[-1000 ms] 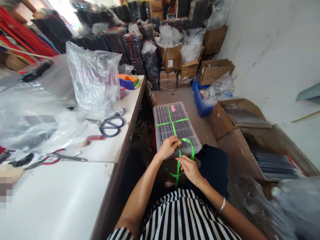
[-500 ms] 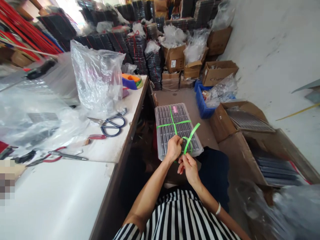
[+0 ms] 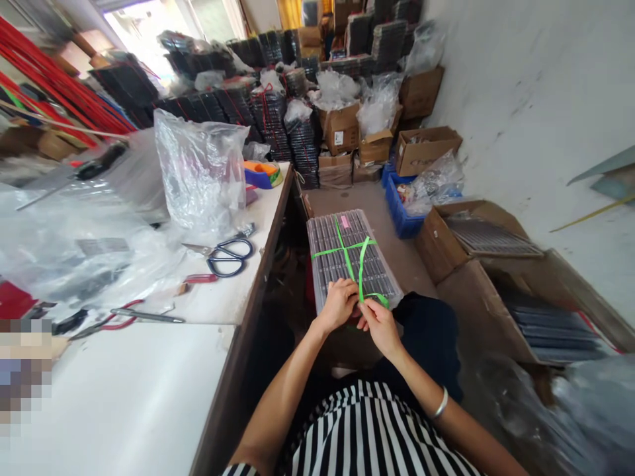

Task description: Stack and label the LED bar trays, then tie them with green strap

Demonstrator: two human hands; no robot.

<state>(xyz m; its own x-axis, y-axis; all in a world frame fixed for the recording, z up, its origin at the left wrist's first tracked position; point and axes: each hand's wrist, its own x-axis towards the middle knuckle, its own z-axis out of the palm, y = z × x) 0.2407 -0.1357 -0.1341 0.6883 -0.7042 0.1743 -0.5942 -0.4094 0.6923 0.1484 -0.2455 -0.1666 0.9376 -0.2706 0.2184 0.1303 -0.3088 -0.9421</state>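
Observation:
A stack of clear plastic trays [image 3: 325,268] with rows of dark parts rests by my lap, a pink label on its top. Bright green strap [image 3: 362,261] crosses the stack, and its loose end stands up from the near edge. My left hand [image 3: 340,303] is closed at that near edge, its fingers bent over the strap. Close beside it, my right hand [image 3: 378,324] pinches the strap between thumb and finger. The two hands nearly touch. What lies under the left fingers is partly hidden.
Scissors [image 3: 229,256], pliers [image 3: 119,316] and a clear plastic bag [image 3: 201,175] lie on the white table [image 3: 124,396] to the left. A blue crate [image 3: 404,211] and open cardboard boxes [image 3: 476,228] stand on the right. Wrapped dark stacks [image 3: 303,142] fill the back.
My hands have come closer together at the stack's near edge. The strap's loose end, which leaned right, now stands more upright. My view has tilted up slightly.

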